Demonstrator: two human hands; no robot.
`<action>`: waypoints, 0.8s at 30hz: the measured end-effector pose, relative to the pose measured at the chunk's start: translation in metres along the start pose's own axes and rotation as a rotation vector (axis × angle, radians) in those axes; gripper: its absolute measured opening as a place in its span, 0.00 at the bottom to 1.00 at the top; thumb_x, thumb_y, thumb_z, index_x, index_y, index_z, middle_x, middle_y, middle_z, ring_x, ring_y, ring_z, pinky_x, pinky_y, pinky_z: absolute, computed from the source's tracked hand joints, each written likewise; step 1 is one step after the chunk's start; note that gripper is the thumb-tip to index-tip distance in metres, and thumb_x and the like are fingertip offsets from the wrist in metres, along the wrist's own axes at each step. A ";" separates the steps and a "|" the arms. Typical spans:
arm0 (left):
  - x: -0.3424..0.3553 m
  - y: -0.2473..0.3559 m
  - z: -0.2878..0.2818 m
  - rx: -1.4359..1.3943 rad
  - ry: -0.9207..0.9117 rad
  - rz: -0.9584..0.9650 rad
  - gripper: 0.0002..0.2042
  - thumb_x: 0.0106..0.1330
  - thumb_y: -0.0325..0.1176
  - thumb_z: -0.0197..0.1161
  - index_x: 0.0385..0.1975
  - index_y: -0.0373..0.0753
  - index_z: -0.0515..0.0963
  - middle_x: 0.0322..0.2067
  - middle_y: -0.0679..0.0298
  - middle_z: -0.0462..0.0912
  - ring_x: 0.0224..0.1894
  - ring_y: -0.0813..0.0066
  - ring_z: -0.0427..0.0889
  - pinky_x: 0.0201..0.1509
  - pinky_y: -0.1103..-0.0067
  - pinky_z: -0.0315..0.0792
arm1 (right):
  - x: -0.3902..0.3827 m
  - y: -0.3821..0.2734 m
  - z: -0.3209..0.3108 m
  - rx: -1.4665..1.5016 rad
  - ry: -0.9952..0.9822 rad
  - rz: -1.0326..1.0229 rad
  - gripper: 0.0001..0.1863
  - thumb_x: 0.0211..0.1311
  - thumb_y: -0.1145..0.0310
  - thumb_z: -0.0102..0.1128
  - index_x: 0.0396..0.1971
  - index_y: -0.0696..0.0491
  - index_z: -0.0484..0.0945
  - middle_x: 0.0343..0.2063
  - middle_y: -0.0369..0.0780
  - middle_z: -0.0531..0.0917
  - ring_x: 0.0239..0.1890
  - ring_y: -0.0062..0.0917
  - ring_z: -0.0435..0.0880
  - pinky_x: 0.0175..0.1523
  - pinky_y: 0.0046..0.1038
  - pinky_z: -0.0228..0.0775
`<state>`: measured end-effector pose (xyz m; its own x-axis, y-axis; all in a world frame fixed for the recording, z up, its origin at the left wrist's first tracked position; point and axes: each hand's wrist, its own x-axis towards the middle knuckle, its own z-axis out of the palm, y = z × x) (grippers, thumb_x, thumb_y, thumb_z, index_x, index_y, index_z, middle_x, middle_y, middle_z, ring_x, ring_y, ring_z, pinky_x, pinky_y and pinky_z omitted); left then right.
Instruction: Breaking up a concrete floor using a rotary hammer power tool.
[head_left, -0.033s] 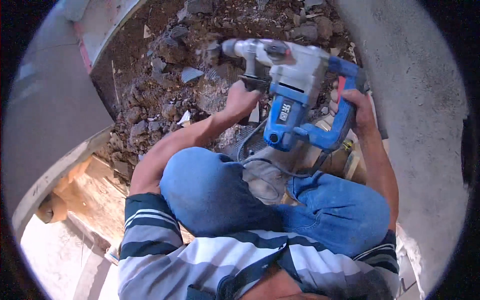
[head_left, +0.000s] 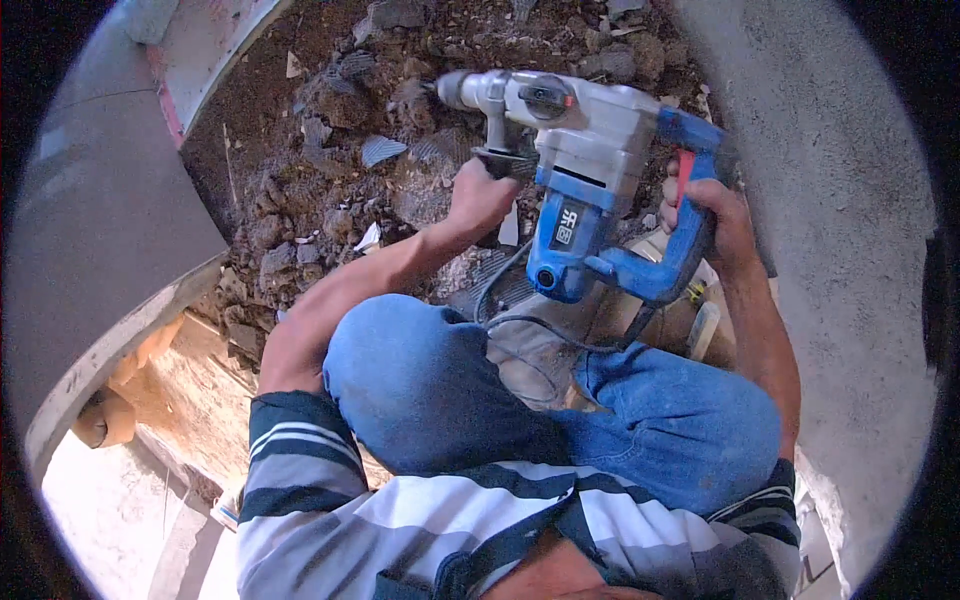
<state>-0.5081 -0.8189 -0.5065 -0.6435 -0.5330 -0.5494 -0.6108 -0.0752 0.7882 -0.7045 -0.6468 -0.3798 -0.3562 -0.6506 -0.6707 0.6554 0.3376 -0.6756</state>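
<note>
Blue-grey rotary hammer drill [head_left: 590, 170] held over rubble [head_left: 330, 190], unchanged in pose from the earlier frame: left hand [head_left: 480, 200] clasps its side handle, right hand [head_left: 715, 215] its rear grip.

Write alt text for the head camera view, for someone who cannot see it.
Seen from above, a crouching person in jeans and a striped shirt holds a blue and grey rotary hammer with both hands: the left hand on its black side handle, the right hand on the blue rear grip. Its front end points at broken rubble and dirt between concrete walls.
</note>
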 end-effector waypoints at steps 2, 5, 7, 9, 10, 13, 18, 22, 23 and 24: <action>-0.005 0.023 -0.006 -0.045 0.087 0.088 0.11 0.48 0.36 0.54 0.23 0.31 0.73 0.15 0.55 0.74 0.20 0.69 0.76 0.25 0.73 0.67 | -0.019 -0.012 0.010 -0.271 0.057 -0.143 0.21 0.45 0.66 0.53 0.40 0.59 0.65 0.25 0.39 0.72 0.23 0.22 0.72 0.27 0.23 0.67; 0.002 0.061 0.012 -0.143 -0.145 0.022 0.08 0.47 0.32 0.55 0.20 0.34 0.72 0.16 0.63 0.73 0.19 0.77 0.73 0.22 0.77 0.68 | -0.058 -0.041 0.026 -0.252 0.221 -0.307 0.20 0.45 0.67 0.52 0.40 0.59 0.65 0.25 0.38 0.73 0.23 0.20 0.72 0.27 0.20 0.68; -0.004 0.097 0.027 0.032 -0.242 -0.097 0.10 0.46 0.36 0.57 0.23 0.34 0.73 0.19 0.64 0.75 0.21 0.76 0.74 0.26 0.77 0.69 | -0.070 -0.050 -0.006 -0.145 0.181 -0.289 0.20 0.45 0.67 0.53 0.40 0.59 0.66 0.25 0.38 0.73 0.22 0.20 0.72 0.26 0.20 0.68; 0.015 0.074 0.064 -0.025 -0.266 -0.086 0.12 0.45 0.38 0.59 0.24 0.35 0.74 0.18 0.64 0.76 0.21 0.74 0.74 0.25 0.77 0.69 | -0.078 -0.055 -0.018 -0.023 0.115 -0.278 0.20 0.44 0.67 0.53 0.40 0.58 0.66 0.25 0.38 0.74 0.22 0.20 0.72 0.26 0.19 0.68; 0.020 0.067 0.079 0.018 -0.219 -0.069 0.13 0.42 0.37 0.58 0.21 0.31 0.74 0.21 0.54 0.77 0.25 0.63 0.78 0.30 0.73 0.70 | -0.079 -0.051 -0.023 -0.051 0.221 -0.254 0.20 0.44 0.67 0.54 0.39 0.58 0.66 0.24 0.37 0.74 0.21 0.19 0.72 0.25 0.20 0.68; 0.027 0.057 0.103 0.011 -0.182 -0.089 0.16 0.42 0.38 0.58 0.24 0.30 0.74 0.24 0.51 0.77 0.28 0.59 0.78 0.33 0.71 0.70 | -0.071 -0.045 -0.045 -0.032 0.315 -0.211 0.18 0.44 0.67 0.55 0.36 0.58 0.67 0.23 0.36 0.74 0.19 0.19 0.72 0.24 0.20 0.68; 0.029 0.057 0.098 -0.097 -0.256 -0.084 0.11 0.47 0.36 0.55 0.23 0.35 0.74 0.18 0.59 0.76 0.22 0.69 0.76 0.25 0.74 0.69 | -0.051 -0.044 -0.056 0.081 0.269 -0.142 0.13 0.45 0.68 0.53 0.33 0.57 0.68 0.21 0.37 0.72 0.19 0.20 0.71 0.23 0.20 0.67; 0.033 0.062 0.080 -0.037 -0.228 -0.110 0.08 0.47 0.34 0.56 0.24 0.37 0.74 0.16 0.65 0.73 0.18 0.76 0.71 0.22 0.78 0.65 | -0.030 -0.036 -0.059 0.099 0.261 -0.134 0.12 0.46 0.69 0.52 0.32 0.57 0.66 0.20 0.37 0.71 0.19 0.21 0.71 0.23 0.21 0.67; 0.035 0.061 0.078 -0.032 -0.228 -0.109 0.08 0.47 0.34 0.56 0.24 0.37 0.74 0.16 0.65 0.73 0.18 0.76 0.71 0.22 0.78 0.65 | -0.026 -0.031 -0.062 0.135 0.272 -0.146 0.12 0.46 0.69 0.52 0.31 0.57 0.66 0.19 0.37 0.70 0.19 0.21 0.71 0.23 0.21 0.67; 0.038 0.060 0.076 -0.018 -0.236 -0.083 0.08 0.49 0.34 0.56 0.22 0.36 0.74 0.15 0.65 0.72 0.17 0.76 0.71 0.21 0.78 0.66 | -0.020 -0.027 -0.066 0.167 0.219 -0.172 0.12 0.46 0.69 0.52 0.31 0.57 0.66 0.20 0.37 0.71 0.19 0.21 0.70 0.23 0.21 0.68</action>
<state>-0.6043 -0.7793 -0.5006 -0.6829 -0.3126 -0.6603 -0.6589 -0.1267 0.7415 -0.7595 -0.5978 -0.3681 -0.5943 -0.5206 -0.6130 0.6669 0.1070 -0.7374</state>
